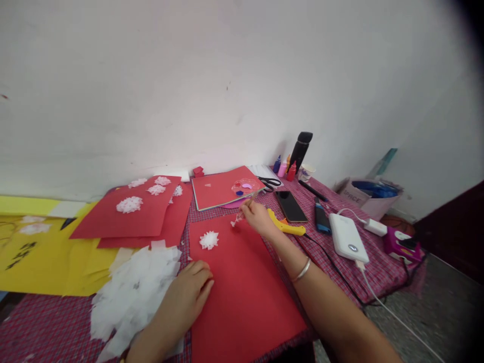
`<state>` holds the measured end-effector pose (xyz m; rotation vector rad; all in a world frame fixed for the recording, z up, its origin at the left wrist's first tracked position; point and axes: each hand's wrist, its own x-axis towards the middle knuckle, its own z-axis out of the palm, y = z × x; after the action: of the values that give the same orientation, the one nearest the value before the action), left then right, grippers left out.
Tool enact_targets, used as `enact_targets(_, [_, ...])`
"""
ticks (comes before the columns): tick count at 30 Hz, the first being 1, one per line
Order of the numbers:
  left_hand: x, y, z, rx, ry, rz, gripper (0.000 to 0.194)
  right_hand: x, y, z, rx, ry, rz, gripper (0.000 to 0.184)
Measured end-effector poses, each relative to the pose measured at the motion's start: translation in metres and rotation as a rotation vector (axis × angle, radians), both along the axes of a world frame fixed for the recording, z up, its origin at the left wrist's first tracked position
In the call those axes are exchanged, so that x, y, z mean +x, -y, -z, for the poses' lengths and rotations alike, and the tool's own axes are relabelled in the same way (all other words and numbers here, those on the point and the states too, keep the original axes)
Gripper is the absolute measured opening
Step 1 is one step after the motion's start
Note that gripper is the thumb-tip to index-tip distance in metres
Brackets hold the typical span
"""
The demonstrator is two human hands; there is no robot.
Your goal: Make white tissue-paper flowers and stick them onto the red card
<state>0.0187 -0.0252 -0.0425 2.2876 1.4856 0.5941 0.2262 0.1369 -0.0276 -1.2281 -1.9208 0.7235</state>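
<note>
A red paper sheet lies in front of me with a fringed white paper puff near its upper left. Over the sheet's far part, my right hand is closed in a pinch on a small white paper piece. What may be a thin stick shows faintly above those fingers. Just below the piece, a wet-looking red spot marks the sheet. My left hand rests on the sheet's left edge, fingers lying flat and thumb apart. Beside it spreads a heap of white paper squares.
Red sheets with white puffs lie on yellow material at left. Behind are a paint palette and scissors. At right are a yellow glue gun, phone, power bank, cables and paint bottles.
</note>
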Motion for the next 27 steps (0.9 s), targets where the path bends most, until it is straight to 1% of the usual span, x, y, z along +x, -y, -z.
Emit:
enact_targets(3, [-0.014,-0.003,-0.007,-0.035,0.096,0.020,0.023,0.006,0.005,-0.008,-0.031,-0.169,0.033,0.024])
enact_targets(5, [-0.026,-0.004,-0.012,-0.034,0.141,-0.028,0.022,0.007,0.009,-0.007,-0.095,-0.262,0.016,0.022])
enact_targets(6, [-0.032,-0.004,-0.015,-0.031,0.149,-0.067,0.021,0.007,0.010,-0.005,-0.111,-0.261,0.012,0.021])
enact_targets(9, [-0.043,-0.003,-0.018,-0.035,0.134,-0.158,0.022,0.005,0.009,0.005,-0.048,-0.107,0.051,0.020])
enact_targets(11, [-0.043,-0.002,-0.017,-0.049,0.110,-0.154,0.023,0.004,0.004,0.012,0.013,0.003,0.076,0.020])
enact_targets(14, [-0.038,-0.002,-0.015,-0.062,0.072,-0.101,0.023,0.002,-0.001,0.018,0.055,0.100,0.062,0.022])
enact_targets(22, [-0.037,-0.002,-0.011,-0.072,0.014,-0.059,0.024,-0.005,-0.001,0.019,0.063,0.169,0.009,0.024])
enact_targets(27, [-0.036,-0.004,-0.008,-0.067,0.006,-0.048,0.023,-0.006,-0.002,0.018,0.078,0.247,0.008,0.022])
